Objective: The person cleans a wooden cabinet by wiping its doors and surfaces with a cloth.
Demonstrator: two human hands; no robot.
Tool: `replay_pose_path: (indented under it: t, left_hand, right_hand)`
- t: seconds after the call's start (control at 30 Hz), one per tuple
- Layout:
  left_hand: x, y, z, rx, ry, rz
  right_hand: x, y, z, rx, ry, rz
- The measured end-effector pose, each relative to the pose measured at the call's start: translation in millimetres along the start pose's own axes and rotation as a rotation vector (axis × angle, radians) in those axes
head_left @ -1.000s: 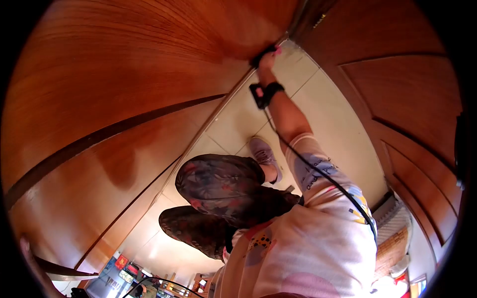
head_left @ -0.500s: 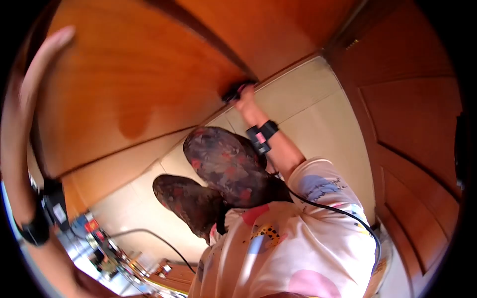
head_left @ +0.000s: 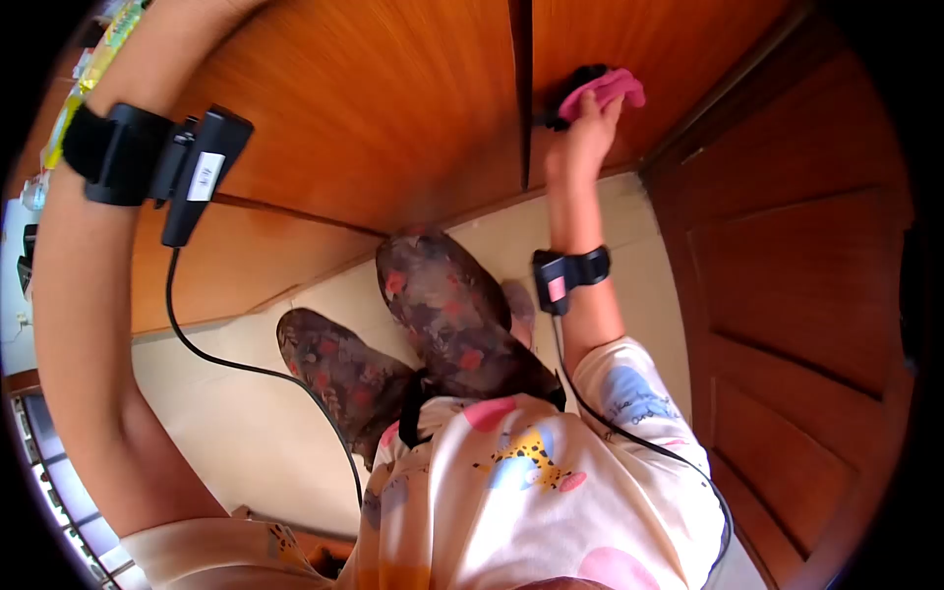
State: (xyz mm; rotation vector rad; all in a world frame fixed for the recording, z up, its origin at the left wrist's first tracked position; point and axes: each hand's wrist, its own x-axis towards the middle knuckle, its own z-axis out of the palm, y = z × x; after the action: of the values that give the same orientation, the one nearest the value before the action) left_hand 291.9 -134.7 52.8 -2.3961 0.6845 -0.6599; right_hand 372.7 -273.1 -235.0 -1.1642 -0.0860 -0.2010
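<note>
My right hand (head_left: 587, 138) is closed on a pink and black cloth (head_left: 621, 90), its fingers bent over the folds. The cloth lies against the lower part of an orange-brown wooden cabinet door (head_left: 678, 59), right of a dark vertical gap. My left forearm (head_left: 88, 295) rises along the left side of the view, and the hand itself is cut off beyond the top edge. Each arm wears a black strap with a small device, one on the left (head_left: 205, 177) and one on the right (head_left: 554, 283), both trailing a cable.
A darker panelled wooden door (head_left: 787, 265) stands at the right. Pale floor tiles (head_left: 216, 423) lie below my bent knees (head_left: 442, 295) in floral trousers. At the far left edge are a yellow packet (head_left: 98, 59) and other small items.
My right hand has moved up from the cabinet's bottom edge onto the door face with the cloth. My left arm has shifted up, taking its hand out of view.
</note>
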Motion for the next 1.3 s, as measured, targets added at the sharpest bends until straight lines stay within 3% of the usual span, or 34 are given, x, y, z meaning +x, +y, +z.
replay_pose_path:
  t: [0.03, 0.07, 0.17, 0.33, 0.53, 0.6, 0.7, 0.8, 0.97, 1.1, 1.2, 1.3]
  left_hand:
    - [3.9, 2.5, 1.2, 0.064, -0.083, -0.093]
    - [8.4, 6.2, -3.1, 0.045, -0.098, -0.103]
    - [5.5, 4.5, 3.1, 0.023, -0.073, -0.051]
    - [5.3, 4.5, -9.2, -0.126, -0.033, -0.066]
    - [7.3, 10.0, -9.4, -0.074, -0.084, -0.140]
    - [9.3, 11.3, -9.5, -0.069, -0.067, -0.129]
    - [8.1, 9.2, -6.6, -0.045, -0.060, -0.128]
    - [3.4, 7.7, -0.6, -0.075, 0.016, -0.099]
    - [-0.4, 4.4, 7.3, -0.078, 0.047, -0.131]
    - [1.9, 3.8, 17.0, -0.069, 0.070, -0.117]
    - [5.3, 8.9, 16.2, -0.248, 0.043, -0.220]
    - [7.0, 7.8, 14.9, -0.233, 0.100, -0.185]
  right_hand:
    - [-6.5, -7.3, 7.0, -0.313, -0.064, -0.204]
    - [-12.2, -8.2, 16.5, -0.386, -0.129, -0.409]
    - [-29.0, 19.8, 19.7, -0.535, -0.170, -0.710]
    - [-22.5, 42.0, -5.6, -0.527, -0.320, -0.782]
    - [39.6, -84.2, 52.4, -0.453, -0.215, -0.997]
    - [39.3, -93.2, 59.9, -0.460, -0.190, -1.021]
    - [20.2, -61.7, 41.8, -0.598, -0.303, -1.044]
    - [-17.8, 10.9, 4.1, -0.688, -0.460, -0.997]
    - [-49.0, 66.0, -19.8, -0.705, -0.483, -0.916]
    - [-25.7, 2.3, 28.5, -0.600, -0.419, -1.054]
    - [-12.2, -53.0, 63.5, -0.561, -0.360, -1.122]
    - [-19.5, -59.2, 78.1, -0.524, -0.308, -1.100]
